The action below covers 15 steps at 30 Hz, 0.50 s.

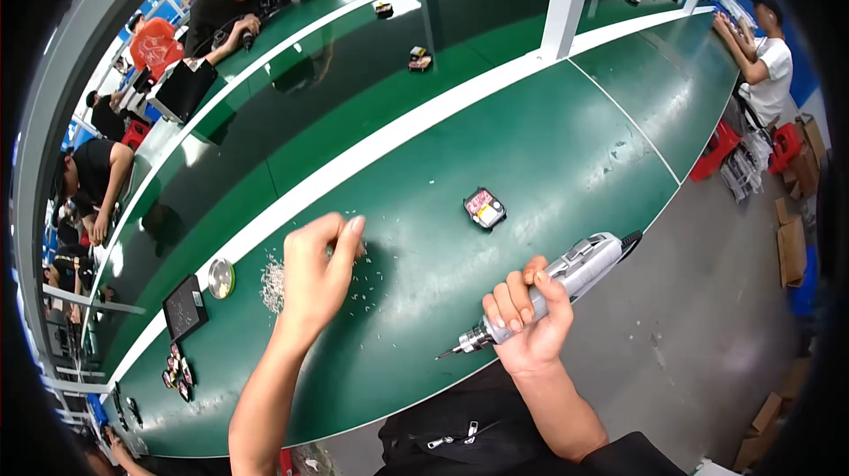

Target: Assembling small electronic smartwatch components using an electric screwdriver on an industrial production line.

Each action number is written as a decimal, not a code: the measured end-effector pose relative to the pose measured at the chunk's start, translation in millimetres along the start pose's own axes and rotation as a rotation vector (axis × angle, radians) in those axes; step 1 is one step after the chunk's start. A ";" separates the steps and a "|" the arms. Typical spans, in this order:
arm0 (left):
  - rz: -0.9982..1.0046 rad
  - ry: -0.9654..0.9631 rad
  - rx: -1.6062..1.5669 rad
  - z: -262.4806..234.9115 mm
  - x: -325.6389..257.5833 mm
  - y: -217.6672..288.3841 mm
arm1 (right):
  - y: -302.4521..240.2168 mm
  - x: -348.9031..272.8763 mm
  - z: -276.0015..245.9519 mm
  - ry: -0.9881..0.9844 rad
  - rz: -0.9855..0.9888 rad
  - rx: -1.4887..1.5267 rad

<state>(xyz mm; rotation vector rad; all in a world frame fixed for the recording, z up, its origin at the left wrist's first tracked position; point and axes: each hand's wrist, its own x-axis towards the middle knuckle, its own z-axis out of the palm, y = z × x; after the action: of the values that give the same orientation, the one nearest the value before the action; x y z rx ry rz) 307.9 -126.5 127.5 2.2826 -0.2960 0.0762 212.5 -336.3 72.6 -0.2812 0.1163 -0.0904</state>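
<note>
My right hand (535, 321) is wrapped round a grey electric screwdriver (585, 264). Its bit points to the lower left, above the near edge of the green table, and a black cord leaves its back end. Over the table my left hand (317, 268) is closed, thumb against curled fingers; whatever it may pinch is hidden. Beside and beneath that hand lies a pile of tiny pale pieces (272, 286), perhaps screws, with more strewn to its right. A small black-cased device (485, 209) with pink and yellow parts rests farther right, touched by neither hand.
Left of the pile are a round clear dish (221, 278), a black tray (184, 308) and a cluster of small devices (179, 374). Beyond a white rail runs a dark green belt (336, 78) carrying similar devices. A white post (566, 7) rises behind. Other people work around.
</note>
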 end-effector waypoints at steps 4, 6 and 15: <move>0.210 0.048 0.071 23.1 112.3 -16.5 | -6.2 1.3 0.9 -0.123 0.084 -0.009; 0.158 0.007 0.005 46.4 157.9 -13.2 | -8.7 1.5 0.4 -0.134 0.097 -0.023; 0.140 0.039 0.682 95.0 249.8 -21.2 | -13.9 -1.2 -12.3 -0.136 0.181 0.080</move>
<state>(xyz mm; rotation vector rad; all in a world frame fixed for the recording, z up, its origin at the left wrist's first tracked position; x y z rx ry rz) 551.5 -230.5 86.3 2.9259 -0.4618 0.3371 208.7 -352.8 64.9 -0.1949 0.0026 0.1039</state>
